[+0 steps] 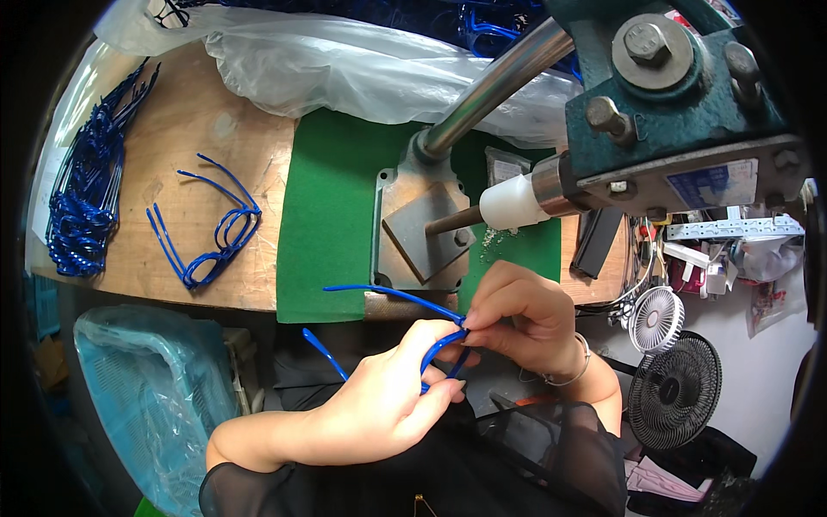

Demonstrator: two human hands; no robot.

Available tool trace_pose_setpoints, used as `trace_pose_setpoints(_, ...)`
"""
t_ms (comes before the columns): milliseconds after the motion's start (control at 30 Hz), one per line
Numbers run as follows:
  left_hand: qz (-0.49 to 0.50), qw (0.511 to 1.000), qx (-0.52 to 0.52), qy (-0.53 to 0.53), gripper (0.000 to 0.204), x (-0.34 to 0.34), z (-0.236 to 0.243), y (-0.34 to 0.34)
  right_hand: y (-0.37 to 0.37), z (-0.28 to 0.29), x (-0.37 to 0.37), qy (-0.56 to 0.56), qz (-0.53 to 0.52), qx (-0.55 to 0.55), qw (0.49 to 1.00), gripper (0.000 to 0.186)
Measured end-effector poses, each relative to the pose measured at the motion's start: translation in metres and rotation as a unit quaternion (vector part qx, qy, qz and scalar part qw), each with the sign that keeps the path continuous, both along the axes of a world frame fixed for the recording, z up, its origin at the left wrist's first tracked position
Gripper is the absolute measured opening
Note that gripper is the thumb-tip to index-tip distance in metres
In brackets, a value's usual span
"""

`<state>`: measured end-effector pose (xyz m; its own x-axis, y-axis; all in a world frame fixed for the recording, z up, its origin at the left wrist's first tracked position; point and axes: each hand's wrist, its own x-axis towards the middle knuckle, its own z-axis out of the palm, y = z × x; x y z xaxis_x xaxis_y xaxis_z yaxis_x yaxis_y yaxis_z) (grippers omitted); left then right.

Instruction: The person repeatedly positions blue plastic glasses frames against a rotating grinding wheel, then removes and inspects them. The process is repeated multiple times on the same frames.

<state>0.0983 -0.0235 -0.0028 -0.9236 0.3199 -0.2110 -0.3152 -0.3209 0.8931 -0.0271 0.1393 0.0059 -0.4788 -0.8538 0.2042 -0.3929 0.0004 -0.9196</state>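
A blue eyeglass frame (438, 347) is held between both hands, just in front of the table's near edge. My left hand (379, 401) is closed around its rim area, with one temple arm sticking out to the left. At the hinge corner, my right hand (525, 314) pinches the frame between thumb and fingertips. Fingers hide most of the rims and whatever small part may be at the hinge. Beyond the hands stands a bench press with a square steel block (422, 233) on its base and a rod in a white sleeve (508, 202) above it.
On the wooden table's left lie two loose blue frames (226, 246) and a stack of many more (86, 202). A green mat (323, 189) lies under the press. Plastic sheeting (345, 69) covers the back. A blue basket (146, 388) sits lower left; fans (676, 389) stand right.
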Motion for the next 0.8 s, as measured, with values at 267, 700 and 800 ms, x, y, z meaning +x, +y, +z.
trace_pose_setpoints(267,0.03,0.995,0.093,-0.023,0.045,-0.003,0.002,-0.001,0.001,-0.001,0.013,-0.246,-0.048,0.013,0.968,0.028)
trace_pose_setpoints(700,-0.028,0.992,0.09,-0.079,0.048,-0.007,0.005,-0.002,0.004,0.009,-0.003,0.025,0.0,0.021,0.999,0.015)
trace_pose_setpoints(800,-0.037,0.993,0.073,-0.082,0.049,-0.007,0.004,-0.002,0.004,0.011,-0.004,0.088,0.008,0.05,0.995,0.015)
